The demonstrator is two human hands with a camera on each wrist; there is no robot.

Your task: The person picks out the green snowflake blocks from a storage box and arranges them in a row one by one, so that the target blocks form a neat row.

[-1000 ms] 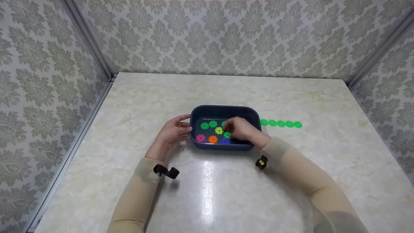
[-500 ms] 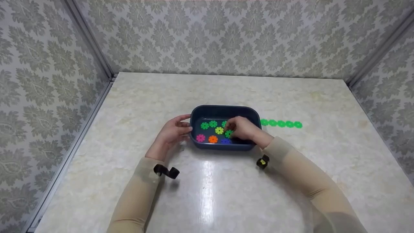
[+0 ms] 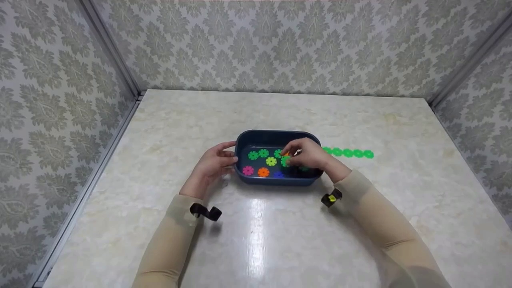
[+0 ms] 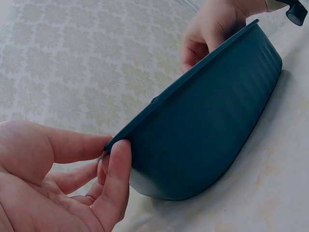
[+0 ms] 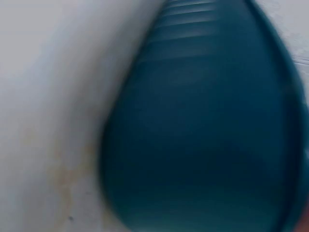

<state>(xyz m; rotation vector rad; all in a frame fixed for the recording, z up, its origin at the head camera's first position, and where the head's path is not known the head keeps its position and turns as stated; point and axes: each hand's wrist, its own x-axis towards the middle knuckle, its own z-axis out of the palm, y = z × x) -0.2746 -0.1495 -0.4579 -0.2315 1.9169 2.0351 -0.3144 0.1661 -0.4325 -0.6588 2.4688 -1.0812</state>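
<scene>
In the head view a dark blue plastic basin stands on the table with toothed plastic snowflake discs inside. My left hand holds its left end, fingertips and thumb at the rim and outer wall, as the left wrist view shows. Over the right part of the basin my right hand pinches a green snowflake disc. A bit of orange shows between the fingers; whether it is held too I cannot tell. On the basin floor lie a yellow disc, a pink disc, an orange disc and several green ones.
A straight row of bright green discs runs rightward from the basin's right end on the marbled table. A purple-blue disc is partly hidden by the basin's front wall. Patterned wall panels stand behind and at both sides.
My right hand has risen slightly and moved right with the green disc, and an orange patch has come into view between its fingers. The left hand and the basin have stayed put.
</scene>
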